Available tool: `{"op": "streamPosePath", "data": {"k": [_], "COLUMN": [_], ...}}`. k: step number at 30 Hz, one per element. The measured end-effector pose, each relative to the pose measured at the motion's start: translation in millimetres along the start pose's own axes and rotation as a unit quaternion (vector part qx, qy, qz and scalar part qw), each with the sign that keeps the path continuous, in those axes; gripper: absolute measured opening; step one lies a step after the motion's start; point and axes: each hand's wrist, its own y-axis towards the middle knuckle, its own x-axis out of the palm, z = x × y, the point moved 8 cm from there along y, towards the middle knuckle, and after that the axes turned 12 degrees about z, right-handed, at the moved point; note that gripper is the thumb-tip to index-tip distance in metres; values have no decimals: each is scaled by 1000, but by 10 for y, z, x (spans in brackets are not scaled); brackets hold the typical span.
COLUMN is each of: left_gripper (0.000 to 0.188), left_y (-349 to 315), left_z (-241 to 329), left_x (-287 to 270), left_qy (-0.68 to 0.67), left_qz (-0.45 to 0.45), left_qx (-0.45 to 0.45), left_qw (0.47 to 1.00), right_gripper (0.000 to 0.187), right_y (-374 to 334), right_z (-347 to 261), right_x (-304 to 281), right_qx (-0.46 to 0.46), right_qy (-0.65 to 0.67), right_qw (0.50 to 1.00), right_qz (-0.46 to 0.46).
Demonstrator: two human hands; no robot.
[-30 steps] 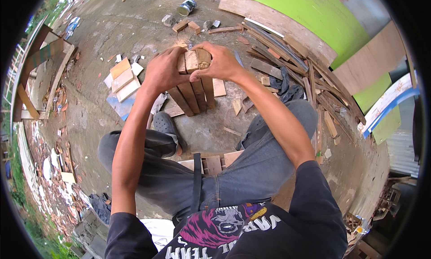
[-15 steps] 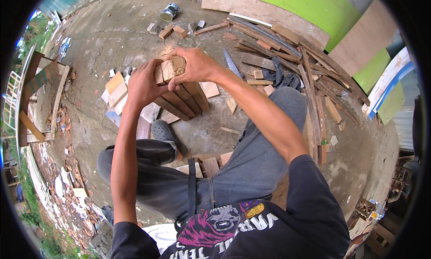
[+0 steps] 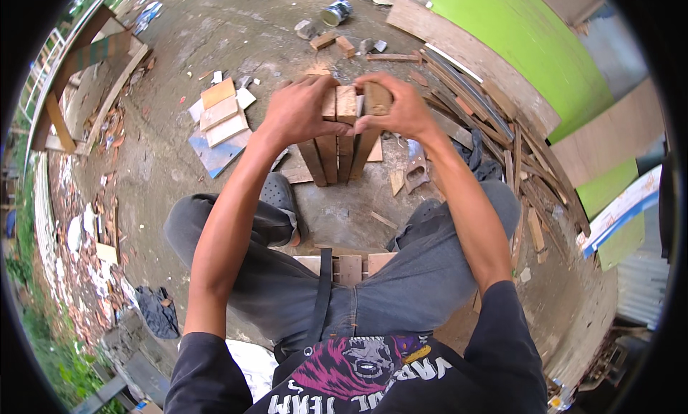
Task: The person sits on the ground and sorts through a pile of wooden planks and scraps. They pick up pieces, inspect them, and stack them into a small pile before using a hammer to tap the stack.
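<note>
Left hand (image 3: 297, 113) clasps the left side of a set of upright wooden bars (image 3: 327, 156) near the top, fingers over the far side, thumb along the near side. Right hand (image 3: 401, 107) grips the top of the browner bar (image 3: 378, 97) at the right of the set, fingers far side, thumb near side. Narrow gap at the top between this bar and the two paler bar ends next to the left hand. Bars stand close together on the concrete ground (image 3: 337, 217), ahead of the person and between the feet; exact count unclear, hands cover part.

Just right of the bars: handsaw (image 3: 416, 174), handle toward the person, and a pointed wood offcut (image 3: 396, 182). Left of the bars: overlapping small boards (image 3: 219, 118), with a blue-and-white sheet (image 3: 215, 156) at their near end. Grey clog (image 3: 277, 193) on left foot, near the bars. Slatted wooden piece (image 3: 350, 268) between the thighs.

Beyond the bars: short wood blocks (image 3: 325, 40), a stone (image 3: 305, 30), a can (image 3: 336, 12) on its side. Farther right: heap of wood strips (image 3: 466, 84), then a bright green panel (image 3: 527, 41). Far left: wooden frame (image 3: 59, 124), scattered litter below it.
</note>
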Motion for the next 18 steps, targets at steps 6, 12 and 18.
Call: {"op": "streamPosePath", "data": {"k": [6, 12, 18], "left_gripper": [84, 84, 83], "left_y": [-141, -328, -235], "left_z": [-599, -1115, -1139], "left_x": [-189, -317, -276], "left_qy": [-20, -24, -42], "left_qz": [15, 39, 22], "left_qx": [-48, -82, -95], "left_qw": [999, 996, 994], "right_gripper": [67, 57, 49], "right_y": [-14, -327, -356], "right_z": [314, 1052, 1120], "right_x": [-923, -2252, -3072], "right_qx": [134, 149, 110], "right_qy": [169, 424, 537], "right_qw": [972, 827, 801], "right_qz": [89, 338, 242]}}
